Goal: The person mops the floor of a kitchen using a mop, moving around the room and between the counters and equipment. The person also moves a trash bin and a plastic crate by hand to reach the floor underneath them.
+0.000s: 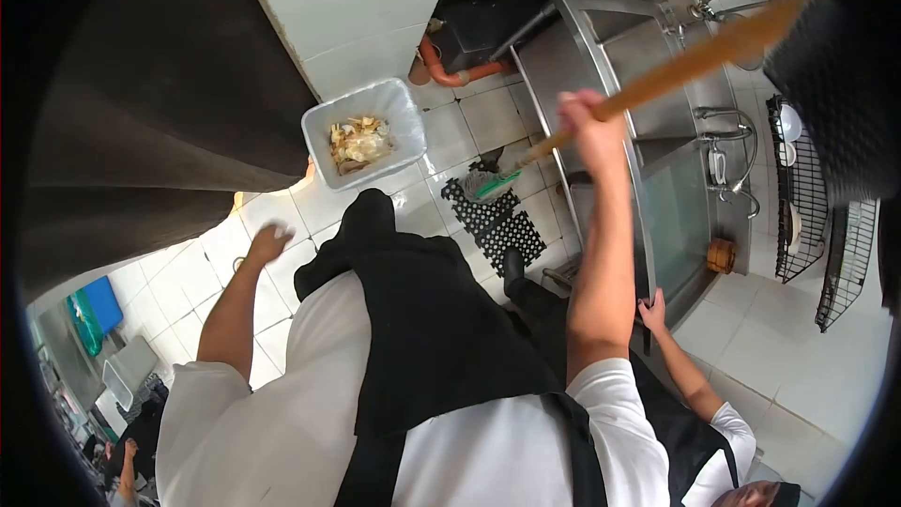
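The right hand's grip (591, 117) is clenched around the wooden handle (657, 84), fingers wrapped over it; the left hand (270, 242) shows nothing in its grip, but blur hides how far the fingers are open. The handle slants down to a mop head (492, 186) with grayish strands and a green part, low over or on the perforated black mat (511, 233) on the tiled floor (450, 136). The right arm reaches up and forward beside the steel sink unit (680, 235); the left arm extends out over the tiles, below the lined waste bin (321, 136) in view.
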A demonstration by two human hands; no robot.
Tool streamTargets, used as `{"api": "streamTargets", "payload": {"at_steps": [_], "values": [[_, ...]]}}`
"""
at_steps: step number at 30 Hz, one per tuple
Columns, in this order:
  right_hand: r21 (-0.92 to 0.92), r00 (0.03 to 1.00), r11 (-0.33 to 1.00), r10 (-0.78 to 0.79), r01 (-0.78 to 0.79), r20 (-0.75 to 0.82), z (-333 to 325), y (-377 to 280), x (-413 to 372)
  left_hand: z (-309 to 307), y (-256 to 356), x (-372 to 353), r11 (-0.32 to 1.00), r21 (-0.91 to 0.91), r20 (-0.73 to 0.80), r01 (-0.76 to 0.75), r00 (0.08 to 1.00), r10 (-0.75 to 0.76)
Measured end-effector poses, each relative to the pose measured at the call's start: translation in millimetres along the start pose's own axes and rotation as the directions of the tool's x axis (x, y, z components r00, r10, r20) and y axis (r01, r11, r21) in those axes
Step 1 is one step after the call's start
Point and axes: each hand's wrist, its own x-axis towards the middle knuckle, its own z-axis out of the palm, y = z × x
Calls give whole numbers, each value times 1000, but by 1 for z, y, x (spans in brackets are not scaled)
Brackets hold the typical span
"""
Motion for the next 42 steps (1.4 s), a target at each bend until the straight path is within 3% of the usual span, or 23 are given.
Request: {"api": "streamTargets", "payload": {"at_steps": [1, 2, 3, 4, 5, 7, 8, 9, 10, 12, 14, 19, 21, 23, 24, 25, 28, 29, 30, 32, 33, 35, 42], "values": [[99, 997, 993, -66, 69, -37, -13, -11, -9, 18, -39, -25, 985, 173, 112, -4, 994, -15], [198, 985, 973, -86, 115, -149, -19, -34, -26, 32, -73, -45, 938, 239, 312, 250, 895, -318], [291, 961, 941, -95, 171, -260, -19, -50, -43, 60, -127, -68, 947, 138, 332, 291, 887, -322], [253, 835, 920, -124, 299, -536, -2, -47, -55, 79, -160, -95, 733, -246, 376, 634, 760, -531], [98, 635, 847, -310, 522, -708, 19, 13, -42, 43, -113, -128, 602, -267, 399, 753, 654, -642], [-48, 974, 991, -135, 128, -184, 18, 62, -46, 29, -124, -160, 565, -294, 459, 771, 633, -624], [123, 966, 991, -23, 57, -259, 17, 59, -64, 17, -131, -168, 592, -356, 454, 723, 688, -567], [130, 965, 985, -81, 116, -249, 16, 48, -45, 22, -128, -163, 577, -482, 424, 659, 752, -505], [169, 946, 969, -124, 180, -299, 19, 46, -44, 24, -147, -161, 473, -553, 381, 686, 713, -588], [243, 945, 951, -112, 191, -306, 18, 41, -95, 14, -198, -181, 566, -437, 330, 699, 710, -622], [276, 932, 920, -190, 278, -308, 20, 24, -97, -8, -184, -159, 627, -420, 207, 656, 742, -637], [444, 902, 830, -150, 337, -405, 36, -36, -148, -65, -128, -183, 759, -589, -41, 280, 927, -373], [491, 891, 781, -176, 385, -418, 43, -48, -163, -55, -123, -157, 858, -512, -161, 39, 977, -140], [595, 902, 689, -220, 413, -372, 58, -69, -181, -59, -59, -156, 918, -396, -147, 12, 986, -76], [619, 901, 660, -246, 425, -357, 70, -82, -192, -47, -39, -150, 889, -413, -237, -199, 966, 105], [630, 898, 641, -284, 438, -336, 81, -93, -201, -34, -23, -132, 912, -208, -221, -354, 925, 309], [713, 906, 568, -347, 410, -245, 119, -118, -230, -21, 81, -146, 796, -329, -147, -508, 860, 488], [744, 908, 542, -361, 391, -214, 133, -128, -237, -33, 115, -165, 813, -145, -139, -564, 825, 548], [749, 904, 540, -386, 383, -184, 150, -138, -243, -20, 129, -164, 753, -122, -310, -647, 745, 590], [779, 892, 510, -432, 365, -135, 185, -160, -255, -29, 146, -176, 655, -26, -609, -755, 531, 589], [785, 889, 511, -445, 350, -106, 199, -170, -259, -43, 139, -179, 670, -38, -626, -741, 541, 562], [844, 816, 402, -574, 356, -70, 221, -195, -265, -70, 116, -182, 627, -482, -424, -612, 789, 444], [943, 594, 230, -804, 240, 45, 274, -269, -262, -140, 11, -201, 660, -265, -676, -703, 624, 393]]}}
